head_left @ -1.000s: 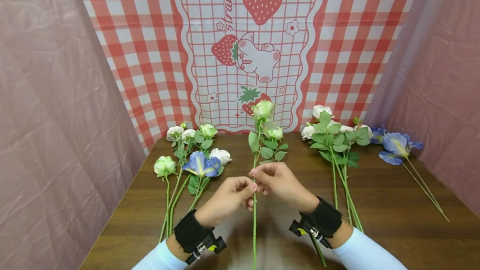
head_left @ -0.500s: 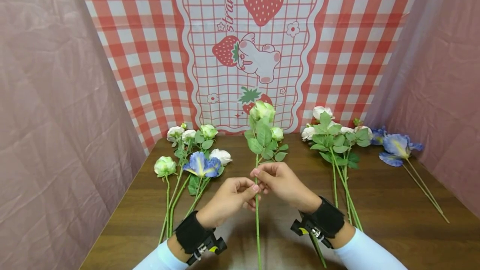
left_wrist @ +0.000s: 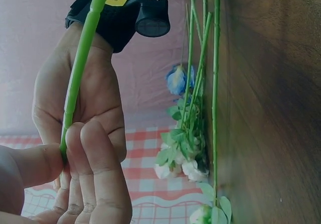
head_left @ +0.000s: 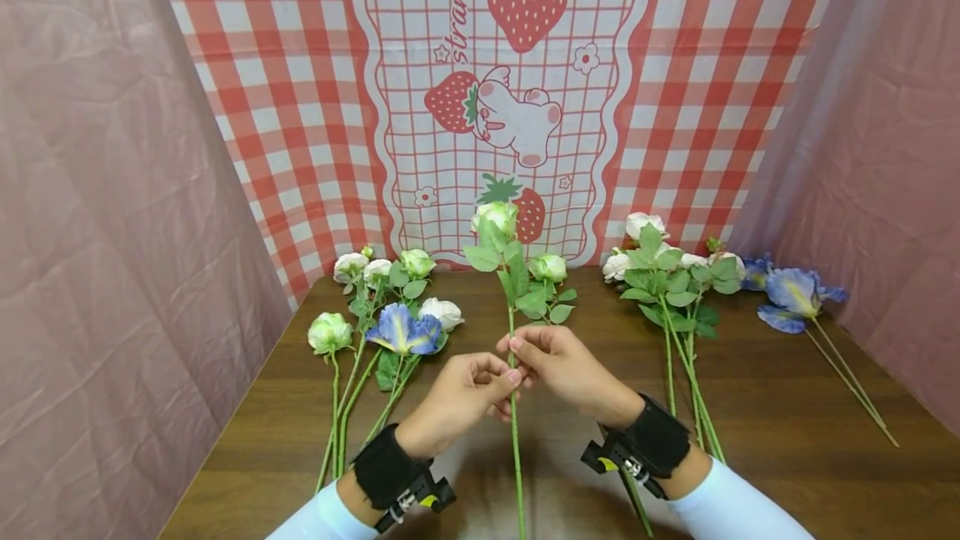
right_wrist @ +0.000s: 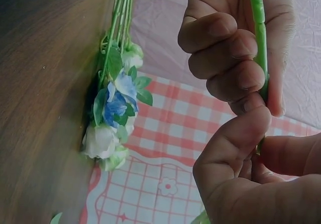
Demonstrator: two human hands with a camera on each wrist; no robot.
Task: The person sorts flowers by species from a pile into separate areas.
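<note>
In the head view, both hands hold one green-white rose upright over the middle of the table. Its bloom point(head_left: 495, 217) leans a little left above a cluster of leaves, and the long green stem point(head_left: 516, 457) runs down past the frame's lower edge. My left hand point(head_left: 459, 397) pinches the stem between thumb and fingers. Just above it, my right hand point(head_left: 567, 367) pinches the same stem, fingertips close to the left ones. The left wrist view shows the stem point(left_wrist: 80, 68) crossing in front of the right palm. Behind the held flower lies another green-white rose point(head_left: 547, 267).
To the left lie several white and green roses with a blue iris point(head_left: 402, 330) among them. A bunch of white roses point(head_left: 647, 227) lies on the right, beside blue irises point(head_left: 795, 290). A checked strawberry cloth point(head_left: 675, 65) hangs behind the wooden table point(head_left: 787, 482).
The held rose has turned about its stem: its bloom has swung left, and its leaves now face forward and left. Both hands have stayed nearly in place, keeping hold of the stem.
</note>
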